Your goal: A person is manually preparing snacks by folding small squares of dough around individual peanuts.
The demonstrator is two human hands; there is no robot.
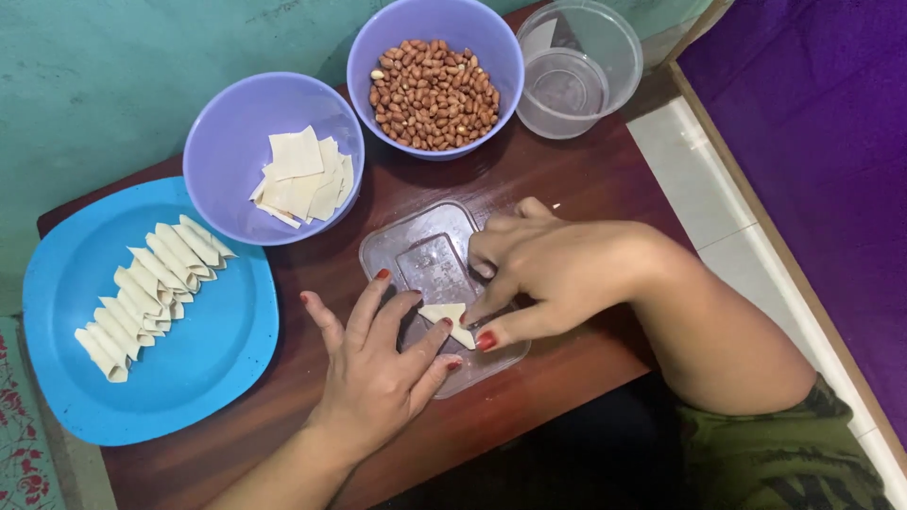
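head view: on the dark wooden table (586, 179) a clear plastic lid (425, 260) lies flat, and both hands work on it. a small pale wrapper (450, 321), folded to a rough triangle, sits on the near right part of the lid. the right hand (557, 264) comes in from the right; its thumb and forefinger press down on the wrapper's right edge, pinching it against the lid, while the other fingers curl under the palm. the left hand (378, 364) lies flat on the near edge of the lid, fingers spread a little, the fingertips touching the wrapper's left side and holding it steady. neither hand is closed around anything.

left of the lid, well apart, a blue plate (217, 359) carries a curved row of about a dozen finished rolls (151, 288), lapped one on another. just beyond the lid to the left a purple bowl (227, 142) holds a small heap of flat square wrappers (302, 175), not yet used. beyond the lid a second purple bowl (482, 47) is nearly full of red-skinned peanuts (435, 94). beyond the lid to the right stands a clear tub (614, 38), empty as far as can be seen.

judged from this, the work is well under way: a good batch is rolled and set aside, one piece is mid-fold, and the wrappers left are fewer than the rolls done, though plenty of peanuts remain.
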